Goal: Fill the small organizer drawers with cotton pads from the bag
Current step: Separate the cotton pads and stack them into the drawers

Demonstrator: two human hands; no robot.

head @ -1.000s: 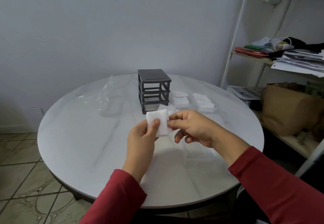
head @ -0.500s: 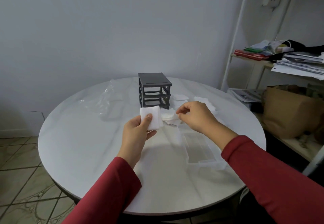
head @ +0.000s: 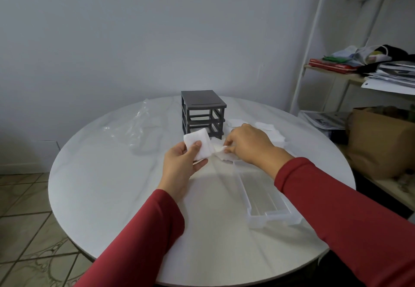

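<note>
My left hand (head: 182, 163) holds a small stack of white cotton pads (head: 198, 144) upright, thumb pressed on its front. My right hand (head: 249, 144) reaches down to a loose pile of pads (head: 224, 155) on the table and pinches one at its edge. The dark grey organizer frame (head: 203, 114) stands behind both hands with its slots empty. A clear plastic drawer (head: 267, 199) lies on the table under my right forearm, nothing visible inside. More pads (head: 272, 131) lie to the right of the frame. The crumpled clear bag (head: 137, 129) lies left of the frame.
The round white marble table (head: 112, 196) has a curved edge close to me, with tiled floor to the left. A white shelf unit (head: 314, 46) with papers and a brown paper bag (head: 381, 138) stands at the right, near the table's rim.
My right hand let go of the stack held by my left hand, moved forward and down to the pile on the table, and pinched a pad there. My left hand shifted slightly forward.
</note>
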